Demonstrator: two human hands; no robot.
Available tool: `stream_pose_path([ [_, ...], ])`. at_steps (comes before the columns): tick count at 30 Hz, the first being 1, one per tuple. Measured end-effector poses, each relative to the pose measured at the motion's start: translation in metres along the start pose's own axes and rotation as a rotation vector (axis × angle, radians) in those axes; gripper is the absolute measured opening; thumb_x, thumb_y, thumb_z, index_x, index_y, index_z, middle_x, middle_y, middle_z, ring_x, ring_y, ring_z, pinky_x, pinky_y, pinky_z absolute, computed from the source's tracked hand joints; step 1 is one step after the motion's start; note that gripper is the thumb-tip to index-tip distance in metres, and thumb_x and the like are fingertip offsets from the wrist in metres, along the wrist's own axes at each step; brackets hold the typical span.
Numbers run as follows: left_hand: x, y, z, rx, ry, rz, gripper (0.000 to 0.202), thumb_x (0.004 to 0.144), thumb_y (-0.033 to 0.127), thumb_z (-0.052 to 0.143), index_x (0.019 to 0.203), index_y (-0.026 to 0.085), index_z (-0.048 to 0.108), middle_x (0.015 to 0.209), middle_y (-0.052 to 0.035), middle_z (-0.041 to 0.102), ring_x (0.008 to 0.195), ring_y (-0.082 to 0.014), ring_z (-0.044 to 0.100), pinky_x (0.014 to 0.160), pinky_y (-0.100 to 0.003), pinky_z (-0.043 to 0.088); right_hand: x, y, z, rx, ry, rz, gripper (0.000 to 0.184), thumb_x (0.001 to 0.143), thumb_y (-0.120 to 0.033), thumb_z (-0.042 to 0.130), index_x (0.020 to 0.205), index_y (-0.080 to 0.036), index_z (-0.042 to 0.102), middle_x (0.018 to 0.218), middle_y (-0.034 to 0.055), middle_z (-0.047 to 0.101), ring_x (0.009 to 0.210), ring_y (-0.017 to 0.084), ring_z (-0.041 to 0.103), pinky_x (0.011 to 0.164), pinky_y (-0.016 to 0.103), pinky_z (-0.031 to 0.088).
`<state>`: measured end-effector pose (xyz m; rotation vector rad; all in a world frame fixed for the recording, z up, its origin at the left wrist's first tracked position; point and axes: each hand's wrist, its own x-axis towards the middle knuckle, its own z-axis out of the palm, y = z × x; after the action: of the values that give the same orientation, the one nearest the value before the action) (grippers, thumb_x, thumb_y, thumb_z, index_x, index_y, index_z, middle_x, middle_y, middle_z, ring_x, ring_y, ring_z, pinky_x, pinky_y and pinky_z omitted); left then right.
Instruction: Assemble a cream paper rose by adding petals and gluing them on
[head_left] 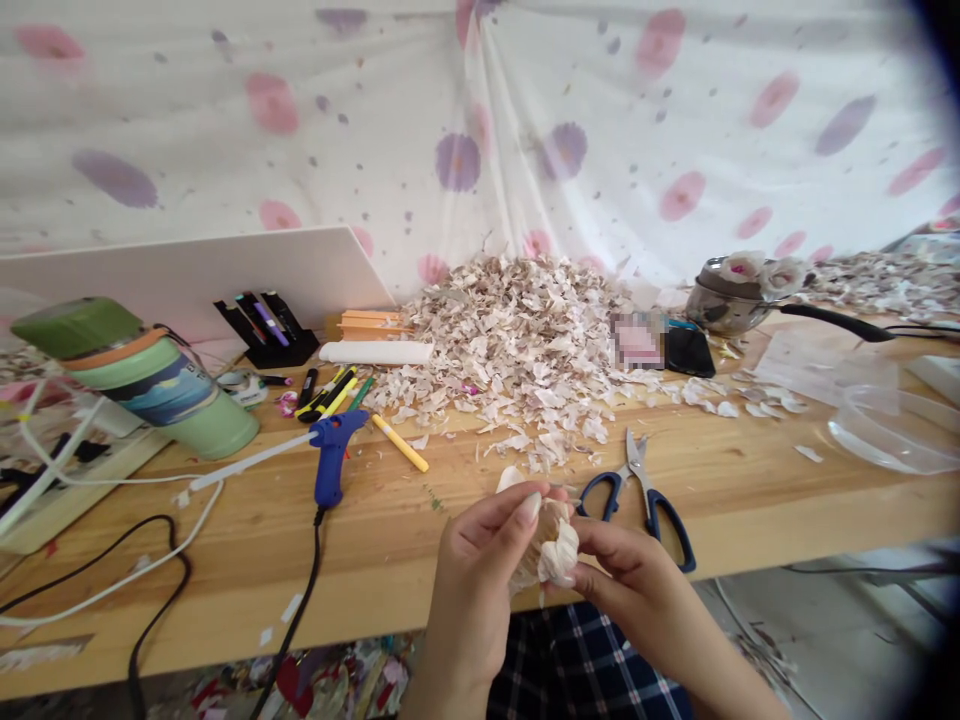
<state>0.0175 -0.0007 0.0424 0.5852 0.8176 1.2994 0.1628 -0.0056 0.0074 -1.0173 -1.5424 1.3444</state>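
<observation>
Both hands meet at the front edge of the table around a pale, papery flower point(559, 552) made of dry cream petals. My left hand point(480, 560) is closed, its thumb and fingers pinching the flower's upper part. My right hand point(619, 570) grips its lower right side, fingertips against the petals. The fingers hide part of the flower. Just beyond my right hand lie scissors point(636, 485) with dark blue handles, their blades apart. Behind the hands rises a large heap of dry pale petals point(517, 340).
To the left are a blue glue gun point(334, 455) with a cord, a yellow marker point(401, 443), a green bottle point(150, 380) and a pen holder point(270, 335). A phone point(688, 350), a metal pan point(727, 295) bearing flowers and a clear plastic container point(892, 430) are on the right.
</observation>
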Motion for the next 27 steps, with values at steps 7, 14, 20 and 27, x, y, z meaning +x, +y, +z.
stream_pose_path([
  [7, 0.011, -0.006, -0.011, 0.025, 0.099, 0.03, 0.029, 0.062, 0.04, 0.084, 0.081, 0.018, 0.078, 0.082, -0.0064, 0.079, 0.076, -0.0176, 0.072, 0.065, -0.021, 0.055, 0.0, -0.007, -0.004, -0.067, -0.041, 0.026, 0.007, 0.085, -0.024, 0.066, 0.088, -0.024, 0.073, 0.085, 0.0007, 0.072, 0.08, 0.017, 0.063, 0.075, 0.024, 0.047],
  [14, 0.034, -0.022, -0.034, 0.12, 0.272, 0.189, 0.039, 0.063, 0.049, 0.081, 0.088, 0.019, 0.078, 0.088, -0.006, 0.078, 0.088, -0.0226, 0.071, 0.086, -0.033, 0.052, -0.003, -0.001, -0.009, -0.157, 0.002, 0.026, 0.01, 0.084, -0.029, 0.067, 0.08, -0.021, 0.073, 0.076, 0.0016, 0.071, 0.073, 0.018, 0.063, 0.069, 0.024, 0.046],
  [20, 0.03, -0.019, -0.033, 0.364, 0.416, 0.359, 0.037, 0.072, 0.05, 0.073, 0.09, 0.018, 0.078, 0.078, -0.0034, 0.077, 0.064, -0.0152, 0.068, 0.064, -0.024, 0.054, 0.012, 0.015, -0.013, -0.115, 0.223, 0.07, 0.024, 0.084, -0.043, 0.064, 0.082, -0.019, 0.07, 0.08, 0.0049, 0.071, 0.079, 0.021, 0.063, 0.074, 0.029, 0.046],
  [27, 0.032, -0.011, -0.052, 0.412, 0.251, 0.259, 0.034, 0.075, 0.041, 0.073, 0.099, 0.016, 0.075, 0.089, -0.0061, 0.077, 0.074, -0.0184, 0.07, 0.075, -0.03, 0.056, 0.033, 0.019, -0.018, -0.111, 0.298, 0.102, 0.037, 0.084, -0.053, 0.059, 0.072, -0.018, 0.062, 0.062, -0.0008, 0.053, 0.056, 0.013, 0.044, 0.052, 0.025, 0.034],
])
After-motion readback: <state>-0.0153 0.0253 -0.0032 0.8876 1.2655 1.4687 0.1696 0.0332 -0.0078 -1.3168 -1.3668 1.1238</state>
